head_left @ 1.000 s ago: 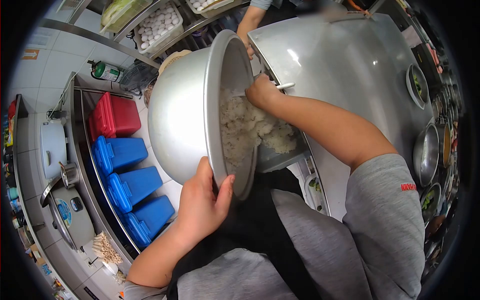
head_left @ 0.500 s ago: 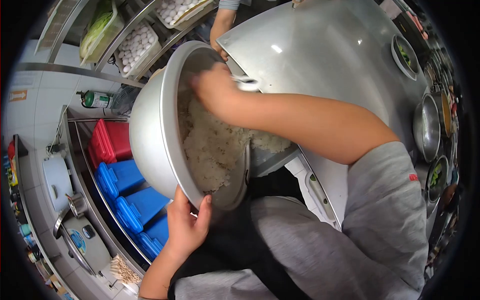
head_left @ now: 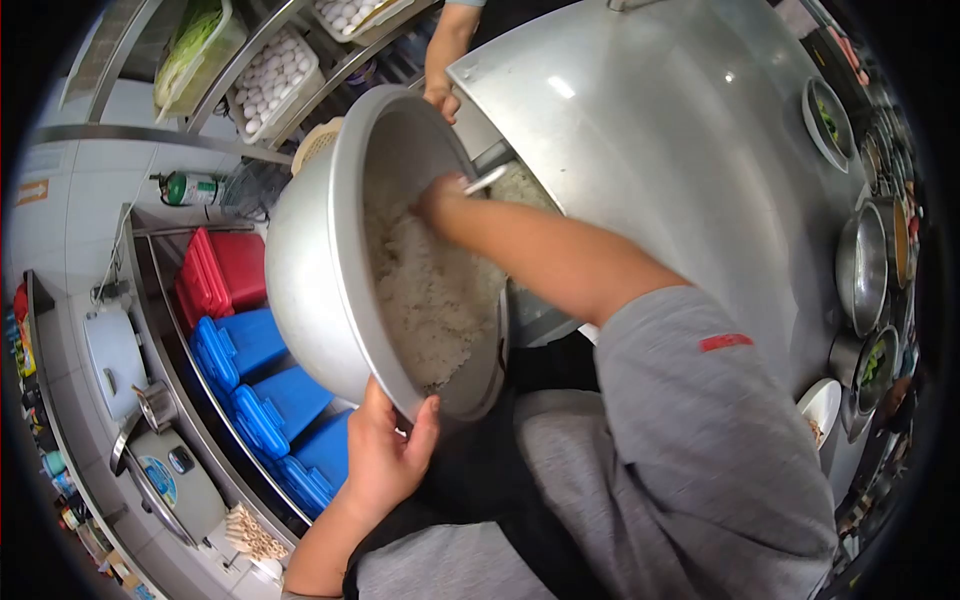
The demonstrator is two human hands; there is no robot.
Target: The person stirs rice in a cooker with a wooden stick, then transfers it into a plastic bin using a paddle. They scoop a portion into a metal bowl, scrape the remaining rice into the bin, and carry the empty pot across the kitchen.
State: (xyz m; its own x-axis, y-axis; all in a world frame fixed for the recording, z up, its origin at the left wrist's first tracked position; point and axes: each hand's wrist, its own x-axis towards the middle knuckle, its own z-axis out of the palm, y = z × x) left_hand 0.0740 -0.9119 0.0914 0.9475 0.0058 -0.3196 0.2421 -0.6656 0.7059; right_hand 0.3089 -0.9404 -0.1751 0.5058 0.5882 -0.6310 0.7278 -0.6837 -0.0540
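Note:
A large metal pot [head_left: 300, 260] is tilted on its side with its mouth turned right, holding white cooked rice [head_left: 430, 310]. My left hand [head_left: 393, 445] grips the pot's lower rim, thumb on the near side. Inside the mouth, my right hand [head_left: 440, 200] is closed around a white-handled utensil [head_left: 487, 180]; its working end is hidden and the fingers are partly blurred. More rice [head_left: 522, 188] lies in a container beyond the pot's rim, beside the metal worktop. Another person's hand [head_left: 442, 102] is at the worktop's corner.
The steel worktop [head_left: 640, 150] extends right, with a bowl of greens [head_left: 828, 122] and metal bowls [head_left: 862, 270] along its far side. Blue lidded bins [head_left: 280, 410] and a red one [head_left: 225, 270] stand at left. Above are baskets of eggs [head_left: 270, 85].
My right hand has moved down and right within the pot, its forearm drawn in lower. The pot has shifted slightly right. My left hand keeps its hold on the rim.

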